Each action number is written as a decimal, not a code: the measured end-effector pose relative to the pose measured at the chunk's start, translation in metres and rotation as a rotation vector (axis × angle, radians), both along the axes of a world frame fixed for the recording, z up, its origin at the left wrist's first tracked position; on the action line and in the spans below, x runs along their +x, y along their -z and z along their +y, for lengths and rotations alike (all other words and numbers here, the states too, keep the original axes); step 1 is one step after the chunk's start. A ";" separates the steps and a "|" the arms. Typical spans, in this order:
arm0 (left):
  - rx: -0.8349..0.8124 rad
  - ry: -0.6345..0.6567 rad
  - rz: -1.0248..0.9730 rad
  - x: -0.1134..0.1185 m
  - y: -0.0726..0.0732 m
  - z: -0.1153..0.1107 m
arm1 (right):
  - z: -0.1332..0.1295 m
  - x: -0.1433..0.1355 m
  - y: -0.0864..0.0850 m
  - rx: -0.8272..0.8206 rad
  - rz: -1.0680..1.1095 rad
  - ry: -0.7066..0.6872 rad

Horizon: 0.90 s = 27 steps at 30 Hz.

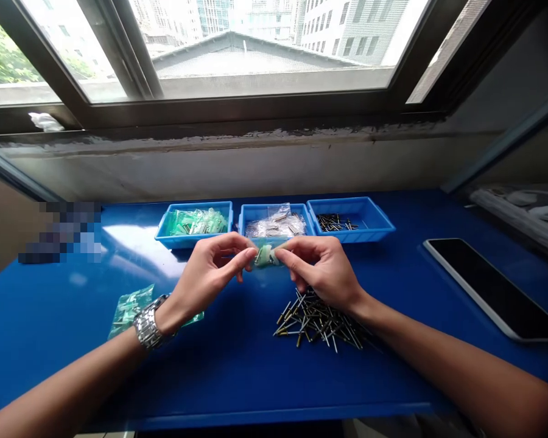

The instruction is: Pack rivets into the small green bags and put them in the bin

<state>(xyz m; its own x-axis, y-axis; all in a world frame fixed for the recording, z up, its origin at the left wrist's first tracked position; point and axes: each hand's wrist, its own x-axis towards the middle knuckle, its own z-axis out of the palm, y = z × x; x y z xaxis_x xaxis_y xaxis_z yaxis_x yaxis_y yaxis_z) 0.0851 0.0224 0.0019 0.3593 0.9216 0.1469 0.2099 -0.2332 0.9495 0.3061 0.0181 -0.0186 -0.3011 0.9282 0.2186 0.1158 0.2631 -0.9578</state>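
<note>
A small green plastic bag [265, 255] with parts inside is stretched between my two hands, above the blue table. My left hand [214, 267], with a metal watch on its wrist, pinches the bag's left edge between thumb and forefinger. On the other side, my right hand [322, 264] pinches the right edge the same way. Below my right hand lies a loose pile of metal rivets [322, 322], partly covered by that hand. Green plastic bags [130, 310] lie beside and partly behind my left wrist.
Behind my hands stand three blue trays: one with green bags [196, 222], one with clear bags [278, 224], one with dark rivets [335, 222]. A phone [493, 286] lies at the right. A window is at the back.
</note>
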 end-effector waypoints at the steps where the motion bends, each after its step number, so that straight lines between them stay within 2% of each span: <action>1: -0.017 0.003 -0.002 0.000 0.002 -0.001 | 0.000 0.000 0.001 -0.011 0.005 -0.005; 6: -0.064 -0.049 -0.007 -0.003 0.009 -0.004 | 0.001 -0.002 0.005 -0.078 0.037 -0.048; 11: -0.149 -0.003 -0.043 -0.003 0.011 -0.006 | 0.001 -0.003 0.006 -0.093 0.056 -0.019; 20: -0.103 -0.055 -0.071 -0.003 0.013 -0.009 | 0.001 -0.003 0.007 -0.082 0.095 -0.024; 22: -0.039 -0.070 -0.083 -0.003 0.015 -0.010 | 0.000 -0.003 0.008 -0.056 0.100 -0.015; 27: 0.289 -0.164 -0.010 -0.006 0.018 -0.012 | -0.004 -0.003 0.008 0.074 0.032 0.067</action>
<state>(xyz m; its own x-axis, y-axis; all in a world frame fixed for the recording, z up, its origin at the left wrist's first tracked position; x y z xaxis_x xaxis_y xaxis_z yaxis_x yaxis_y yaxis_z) 0.0793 0.0102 -0.0156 0.2066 0.8869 0.4132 0.2582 -0.4567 0.8513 0.3027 0.0136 -0.0262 -0.2304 0.9269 0.2963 0.1049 0.3264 -0.9394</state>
